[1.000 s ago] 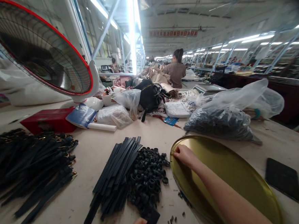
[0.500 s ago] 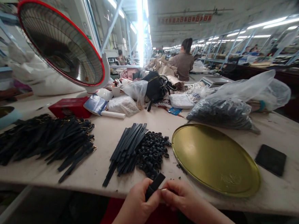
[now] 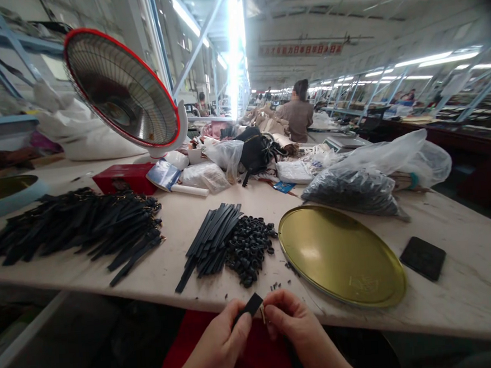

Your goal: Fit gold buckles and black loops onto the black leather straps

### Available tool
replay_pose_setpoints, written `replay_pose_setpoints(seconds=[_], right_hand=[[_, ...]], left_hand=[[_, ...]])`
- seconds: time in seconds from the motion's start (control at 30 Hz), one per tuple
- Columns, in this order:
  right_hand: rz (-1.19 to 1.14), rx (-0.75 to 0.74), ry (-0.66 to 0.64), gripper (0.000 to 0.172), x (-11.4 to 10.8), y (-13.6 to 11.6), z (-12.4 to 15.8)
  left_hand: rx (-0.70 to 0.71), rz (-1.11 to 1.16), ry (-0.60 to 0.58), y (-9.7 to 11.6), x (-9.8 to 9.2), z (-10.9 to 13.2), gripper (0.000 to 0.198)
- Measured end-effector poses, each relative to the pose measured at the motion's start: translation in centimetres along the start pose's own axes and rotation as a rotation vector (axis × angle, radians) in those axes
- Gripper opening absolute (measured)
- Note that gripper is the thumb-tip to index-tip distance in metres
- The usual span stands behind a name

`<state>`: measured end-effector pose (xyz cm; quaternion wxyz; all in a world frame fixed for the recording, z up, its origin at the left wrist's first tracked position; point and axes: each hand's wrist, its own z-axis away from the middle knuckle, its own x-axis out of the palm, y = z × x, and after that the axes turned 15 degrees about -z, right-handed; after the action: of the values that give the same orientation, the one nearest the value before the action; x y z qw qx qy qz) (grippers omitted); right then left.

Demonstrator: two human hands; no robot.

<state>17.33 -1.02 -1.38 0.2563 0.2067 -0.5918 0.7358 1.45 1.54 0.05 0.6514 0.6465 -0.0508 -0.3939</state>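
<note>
Pinched between thumb and fingers of my left hand (image 3: 228, 334) is a flat black strap (image 3: 252, 305), its square end pointing up and right. My right hand (image 3: 291, 318) closes on a small gold-coloured metal piece (image 3: 262, 313) right beside the strap's end; its exact kind is too small to make out. Beyond my hands, on the table, a bundle of bare black straps (image 3: 211, 239) lies against a heap of small black loops (image 3: 252, 245). To the left spreads a larger pile of black straps (image 3: 75, 224), several with gold metal at their ends.
A gold oval tray (image 3: 338, 250) lies right of the loops, with a black flat pad (image 3: 423, 257) past it. Behind are a filled plastic bag (image 3: 355, 187), a red box (image 3: 123, 179) and a red-rimmed fan (image 3: 125, 91). A person (image 3: 299, 116) is farther back.
My right hand has drawn slightly away from the strap, and the gold-coloured piece now hangs more upright. The view has tilted up and shifted a little.
</note>
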Motion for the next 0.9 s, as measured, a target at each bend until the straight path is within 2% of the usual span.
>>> replay_pose_setpoints(seconds=[0.1, 0.17, 0.23, 0.37, 0.4, 0.5, 0.6, 0.77, 0.9], right_hand=[[-0.221, 0.098, 0.103, 0.042, 0.2, 0.8, 0.1], [-0.245, 0.152, 0.095, 0.044, 0.2, 1.7, 0.1], [-0.143, 0.108, 0.064, 0.042, -0.1, 2.4, 0.2], [0.242, -0.249, 0.037, 0.027, -0.5, 2.8, 0.6], [0.311, -0.296, 0.027, 0.024, -0.6, 2.7, 0.7], [0.363, -0.231, -0.011, 0.026, -0.7, 2.6, 0.7], [0.343, -0.15, 0.033, 0.033, -1.0, 2.8, 0.4], [0.506, -0.225, 0.105, 0.035, -1.4, 2.9, -0.1], [0.668, -0.268, 0.051, 0.027, -1.5, 2.5, -0.3]], left_hand=[[0.047, -0.089, -0.023, -0.3, 0.1, 0.4, 0.029], [0.093, -0.161, -0.045, -0.2, 0.3, 0.4, 0.027], [0.082, -0.183, -0.063, 0.2, 0.5, 0.3, 0.025], [-0.012, -0.083, -0.055, 0.4, 0.9, 0.1, 0.014], [-0.022, -0.046, -0.048, 0.2, 1.0, 0.0, 0.014], [-0.033, 0.049, -0.044, -0.8, 1.4, -0.3, 0.021], [-0.075, 0.125, -0.065, -1.7, 1.9, -0.8, 0.026], [-0.121, 0.155, -0.029, -2.2, 2.3, -1.7, 0.023], [-0.116, 0.117, 0.019, -2.7, 2.4, -2.1, 0.025]])
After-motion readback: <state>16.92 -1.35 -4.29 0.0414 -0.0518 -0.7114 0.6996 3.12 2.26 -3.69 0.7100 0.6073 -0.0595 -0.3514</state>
